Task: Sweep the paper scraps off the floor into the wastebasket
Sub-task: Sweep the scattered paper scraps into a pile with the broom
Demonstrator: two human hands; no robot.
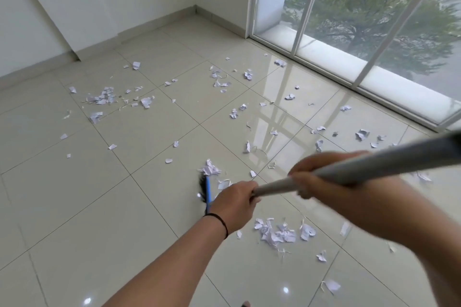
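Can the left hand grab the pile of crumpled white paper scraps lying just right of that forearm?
Probably not yet: the left hand grips the grey broom handle, as does the right hand. The floor around the pile of crumpled white paper scraps looks unobstructed.

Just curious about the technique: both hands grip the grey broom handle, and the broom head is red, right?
Not quite. In the head view the left hand and right hand do grip the grey broom handle, but the broom head is blue with black bristles, not red.
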